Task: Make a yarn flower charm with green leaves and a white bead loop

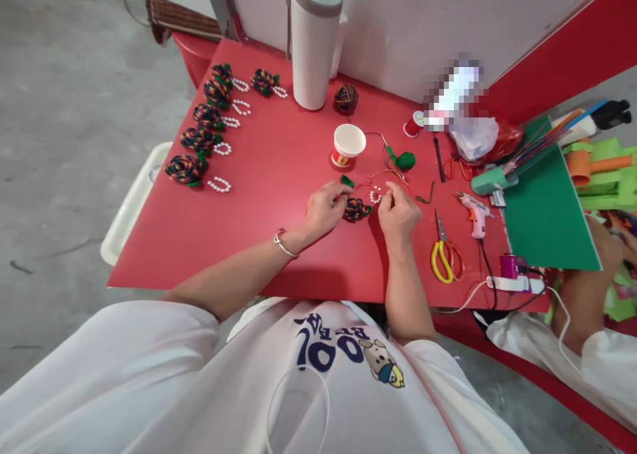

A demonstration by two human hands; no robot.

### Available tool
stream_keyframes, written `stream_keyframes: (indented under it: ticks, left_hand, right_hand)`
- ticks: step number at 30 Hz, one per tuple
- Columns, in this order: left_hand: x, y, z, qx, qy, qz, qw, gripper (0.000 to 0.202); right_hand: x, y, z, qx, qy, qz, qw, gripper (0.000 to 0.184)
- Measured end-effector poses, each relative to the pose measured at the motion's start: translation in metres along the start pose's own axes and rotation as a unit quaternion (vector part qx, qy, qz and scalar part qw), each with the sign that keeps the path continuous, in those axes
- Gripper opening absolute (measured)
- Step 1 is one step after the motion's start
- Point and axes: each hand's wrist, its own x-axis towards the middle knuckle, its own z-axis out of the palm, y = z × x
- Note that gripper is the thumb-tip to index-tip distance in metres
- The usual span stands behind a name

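Observation:
My left hand [326,208] pinches the edge of a dark multicoloured yarn flower [356,210], which has a green leaf [347,181] standing up beside my fingertips. Beside the flower hangs a small loop of white beads [375,195]. To the right of these beads is my right hand [398,210], its fingers curled and thumb and forefinger together; whatever they hold is too fine to make out. A white and red paper cup [348,142] stands just beyond both hands. Behind it lies a ball of multicoloured yarn [346,99].
Several finished flowers [186,169] with bead loops line the table's left side. A tall white bottle [316,42] stands at the back. On the right are a green yarn ball [405,160], scissors [441,258], a pink glue gun [476,215] and a power strip [516,284]. Another person's arm [587,295] shows far right.

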Motion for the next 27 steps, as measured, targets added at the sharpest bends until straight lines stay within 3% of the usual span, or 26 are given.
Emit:
stream_keyframes:
  ticks: [3,8,16,27]
  left_hand:
    - [-0.001,0.0,-0.002,-0.005,-0.011,0.001,1.0,0.034]
    - [-0.001,-0.002,-0.005,-0.014,-0.019,0.001,1.0,0.03]
    - [-0.001,-0.001,0.001,-0.049,-0.016,-0.03,0.998,0.019]
    - [0.0,-0.005,0.004,-0.034,-0.003,-0.003,0.999,0.026]
  right_hand:
    - [0.001,0.005,0.003,0.016,-0.002,0.013,1.0,0.047]
    - [-0.006,0.007,0.01,0.02,0.038,-0.038,0.998,0.042]
    - [-0.019,-0.001,0.016,0.047,-0.053,-0.06,0.996,0.041]
    - [-0.016,0.003,0.025,0.059,-0.054,-0.068,0.994,0.039]
